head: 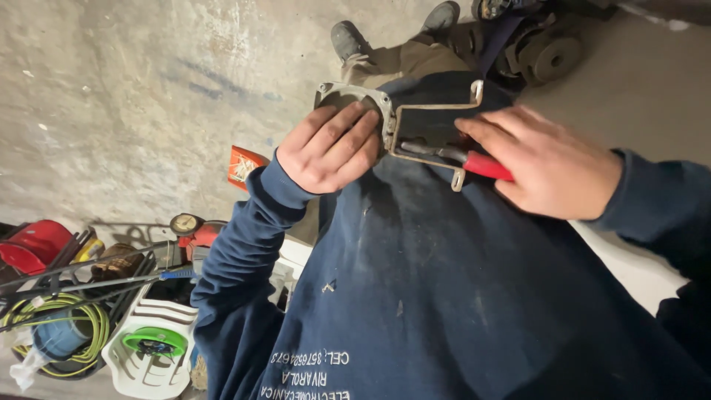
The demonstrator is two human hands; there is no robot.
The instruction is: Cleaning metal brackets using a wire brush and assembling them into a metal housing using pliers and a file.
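My left hand [335, 148] grips a grey metal housing [374, 104] with a round flange and an open rectangular box part [437, 111], held against my dark blue sweatshirt. My right hand [552, 163] is closed around a tool with a red handle [487, 166]. Its dark metal tip [428, 150] reaches inside the box part of the housing. My fingers cover much of the round flange.
Below on the grey concrete floor are my two dark shoes [348, 38]. At the left stand a white plastic crate [152, 337] with a green reel, a coil of yellow-green cable [70, 318], a red container [33, 244] and a gauge [185, 224]. Metal discs [552, 55] lie top right.
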